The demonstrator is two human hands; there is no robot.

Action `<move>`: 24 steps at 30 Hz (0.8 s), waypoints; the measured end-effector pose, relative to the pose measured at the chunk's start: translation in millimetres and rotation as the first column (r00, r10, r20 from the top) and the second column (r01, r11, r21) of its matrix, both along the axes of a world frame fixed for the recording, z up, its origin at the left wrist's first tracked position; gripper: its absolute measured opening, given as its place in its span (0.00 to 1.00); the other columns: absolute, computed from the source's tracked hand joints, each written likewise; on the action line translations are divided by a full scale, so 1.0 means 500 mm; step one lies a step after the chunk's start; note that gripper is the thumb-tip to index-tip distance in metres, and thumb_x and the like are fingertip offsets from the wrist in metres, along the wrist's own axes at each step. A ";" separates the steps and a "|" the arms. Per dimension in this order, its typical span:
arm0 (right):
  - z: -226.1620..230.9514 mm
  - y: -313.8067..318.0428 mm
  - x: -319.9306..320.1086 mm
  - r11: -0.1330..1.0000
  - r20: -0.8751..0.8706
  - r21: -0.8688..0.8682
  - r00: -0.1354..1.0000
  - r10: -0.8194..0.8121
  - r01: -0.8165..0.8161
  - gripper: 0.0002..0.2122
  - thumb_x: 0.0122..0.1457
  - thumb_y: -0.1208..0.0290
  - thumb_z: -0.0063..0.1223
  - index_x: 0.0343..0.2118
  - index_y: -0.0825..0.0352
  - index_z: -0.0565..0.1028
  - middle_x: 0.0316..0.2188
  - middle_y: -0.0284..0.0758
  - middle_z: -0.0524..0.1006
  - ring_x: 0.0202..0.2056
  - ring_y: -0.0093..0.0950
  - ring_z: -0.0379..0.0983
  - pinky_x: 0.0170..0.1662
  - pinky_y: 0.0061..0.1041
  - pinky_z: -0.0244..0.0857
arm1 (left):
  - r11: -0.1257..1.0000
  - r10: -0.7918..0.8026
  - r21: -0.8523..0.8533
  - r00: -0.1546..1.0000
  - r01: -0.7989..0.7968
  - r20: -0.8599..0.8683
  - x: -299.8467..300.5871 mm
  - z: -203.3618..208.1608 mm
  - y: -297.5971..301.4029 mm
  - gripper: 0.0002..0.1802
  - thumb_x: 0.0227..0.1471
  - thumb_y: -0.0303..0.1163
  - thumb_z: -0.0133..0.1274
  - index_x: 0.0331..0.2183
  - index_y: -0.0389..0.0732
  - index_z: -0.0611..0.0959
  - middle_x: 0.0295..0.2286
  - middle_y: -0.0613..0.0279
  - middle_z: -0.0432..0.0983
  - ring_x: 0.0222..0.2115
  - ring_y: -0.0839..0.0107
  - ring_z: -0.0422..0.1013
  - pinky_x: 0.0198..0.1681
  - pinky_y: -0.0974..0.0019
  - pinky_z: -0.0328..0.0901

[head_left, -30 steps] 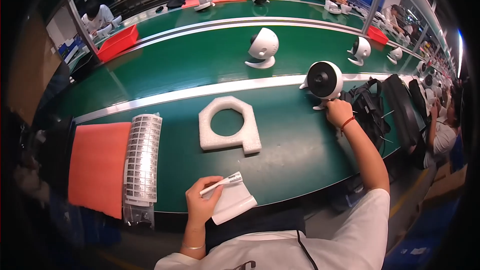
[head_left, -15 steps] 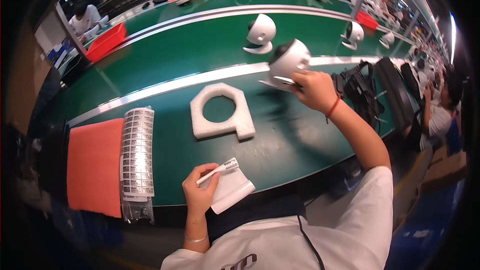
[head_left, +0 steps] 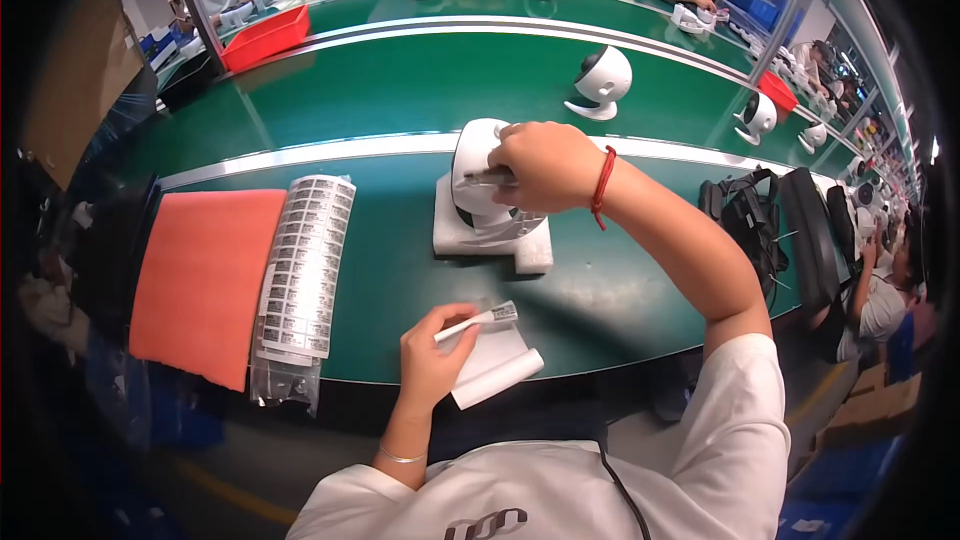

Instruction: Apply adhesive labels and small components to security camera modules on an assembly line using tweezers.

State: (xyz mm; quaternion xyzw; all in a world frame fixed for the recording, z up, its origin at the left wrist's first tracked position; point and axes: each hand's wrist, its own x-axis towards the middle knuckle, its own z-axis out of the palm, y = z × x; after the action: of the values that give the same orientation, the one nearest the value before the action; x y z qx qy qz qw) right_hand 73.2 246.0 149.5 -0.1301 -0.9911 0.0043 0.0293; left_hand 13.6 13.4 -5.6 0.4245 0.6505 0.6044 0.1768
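My right hand point(head_left: 550, 168) grips a white globe-shaped device point(head_left: 476, 148) by its side, its curved stand downward. It is over the white foam block point(head_left: 450, 240), covering most of that block's round opening; whether the two touch I cannot tell. Lower down, near the table's front edge, my left hand point(head_left: 432, 355) pinches a partly rolled white label sheet point(head_left: 500, 365) between thumb and fingers. A small printed patch shows at the rolled strip's end.
An orange mat point(head_left: 205, 280) and a long sheet of printed labels point(head_left: 305, 275) lie at the left. Another white device point(head_left: 603, 80) stands on the green conveyor belt point(head_left: 400, 80). Black straps point(head_left: 745, 215) lie at the right. A red bin point(head_left: 265, 38) and co-workers are beyond.
My right hand has brought the white device leftward from the belt's near edge to over the foam block. My left hand keeps hold of the label sheet. The view has shifted.
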 end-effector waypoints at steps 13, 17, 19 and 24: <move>-0.179 -0.035 0.072 0.939 -0.572 -0.283 0.750 -0.331 0.198 0.19 0.52 0.56 0.61 0.40 0.63 0.71 0.28 0.41 0.78 0.30 0.43 0.77 0.29 0.36 0.69 | 0.983 -0.122 -0.146 0.989 0.109 -0.083 -0.048 0.034 0.020 0.46 0.48 0.27 0.61 0.63 0.39 0.54 0.32 0.53 0.81 0.34 0.59 0.78 0.41 0.61 0.69; -0.182 0.012 0.085 0.864 -0.500 -0.461 0.744 -0.442 0.204 0.16 0.55 0.60 0.59 0.39 0.65 0.71 0.24 0.42 0.76 0.26 0.40 0.74 0.29 0.35 0.66 | 0.885 -0.278 -0.413 0.956 0.217 -0.092 -0.128 0.064 0.087 0.49 0.46 0.36 0.61 0.63 0.38 0.53 0.32 0.39 0.78 0.36 0.46 0.75 0.41 0.56 0.68; -0.188 0.024 0.098 0.863 -0.550 -0.479 0.711 -0.438 0.161 0.15 0.55 0.60 0.58 0.38 0.65 0.70 0.24 0.42 0.76 0.26 0.40 0.74 0.29 0.34 0.66 | 0.891 -0.294 -0.414 0.931 0.185 -0.216 -0.125 0.044 0.115 0.49 0.46 0.36 0.61 0.63 0.39 0.53 0.33 0.38 0.77 0.36 0.45 0.75 0.42 0.54 0.67; -0.189 0.057 0.125 0.810 -0.555 -0.570 0.662 -0.504 0.138 0.15 0.55 0.62 0.57 0.38 0.66 0.70 0.25 0.40 0.76 0.26 0.38 0.74 0.30 0.33 0.65 | 0.819 -0.400 -0.531 0.880 0.217 -0.257 -0.063 0.061 0.165 0.45 0.45 0.38 0.61 0.62 0.43 0.59 0.35 0.37 0.77 0.40 0.43 0.73 0.44 0.54 0.66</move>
State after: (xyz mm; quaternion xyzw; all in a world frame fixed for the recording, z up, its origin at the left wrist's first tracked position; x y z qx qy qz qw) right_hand 135.7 274.2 54.8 -0.3011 -0.8337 0.2922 0.3588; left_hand -18.0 96.1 24.8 0.5697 0.7234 0.2959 0.2540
